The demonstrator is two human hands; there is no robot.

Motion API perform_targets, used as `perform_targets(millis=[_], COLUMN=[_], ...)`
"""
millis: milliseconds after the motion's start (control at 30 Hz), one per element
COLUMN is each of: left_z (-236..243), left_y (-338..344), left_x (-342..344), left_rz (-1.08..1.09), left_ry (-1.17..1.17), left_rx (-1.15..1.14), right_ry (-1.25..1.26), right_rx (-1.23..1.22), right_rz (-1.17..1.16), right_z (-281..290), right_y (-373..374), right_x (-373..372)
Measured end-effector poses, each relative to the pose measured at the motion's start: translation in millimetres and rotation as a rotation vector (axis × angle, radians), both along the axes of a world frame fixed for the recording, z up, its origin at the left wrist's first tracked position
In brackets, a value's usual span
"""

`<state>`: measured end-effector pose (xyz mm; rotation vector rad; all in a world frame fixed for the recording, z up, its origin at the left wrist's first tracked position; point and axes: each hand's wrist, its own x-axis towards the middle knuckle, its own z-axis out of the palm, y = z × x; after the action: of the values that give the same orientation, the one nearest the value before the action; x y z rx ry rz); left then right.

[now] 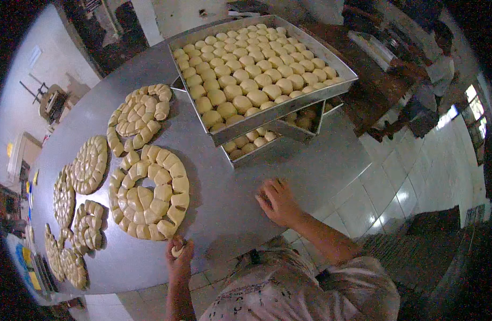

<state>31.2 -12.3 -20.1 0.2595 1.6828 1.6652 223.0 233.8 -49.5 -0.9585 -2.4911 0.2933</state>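
In the lower middle, the person's left hand (181, 259) curls around a dough piece (177, 251), just beside a dough spiral (141, 203) left of centre. Mid-frame, the right hand (279, 204) loosely bends its fingers over the metal table (219, 206); whether they grip anything cannot be told. Upper centre, a tray (289, 109) holds dough balls (248, 72).

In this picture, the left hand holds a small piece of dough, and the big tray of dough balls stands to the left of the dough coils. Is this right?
Not quite: the head view shows the big tray of dough balls to the right of the dough coils. The left hand does hold a small piece of dough.
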Motion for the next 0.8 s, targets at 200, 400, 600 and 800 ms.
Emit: perform_targets(millis=[200,400,600,800], left_z=[7.9,13.4,-1.4,-8.9], left_y=[-21.3,-7.2,18.6,54.9], left_x=[-12.2,-12.5,-8.0,-15.1], left_rz=[-0.099,-0.288,-0.329,-0.198], left_ry=[0.021,0.144,0.102,0.175], left_rx=[0.061,0.021,0.071,-0.021], right_ry=[0.02,0.069,0.122,0.079], right_rx=[0.19,0.108,-0.127,-0.042], right_rz=[-0.389,-0.113,-0.459,-0.293], right_z=[-2.5,-19.9,17.5,-6.5], right_y=[58.5,11.6,76.9,68.7], right_x=[33.6,27.7,39.4,82.5])
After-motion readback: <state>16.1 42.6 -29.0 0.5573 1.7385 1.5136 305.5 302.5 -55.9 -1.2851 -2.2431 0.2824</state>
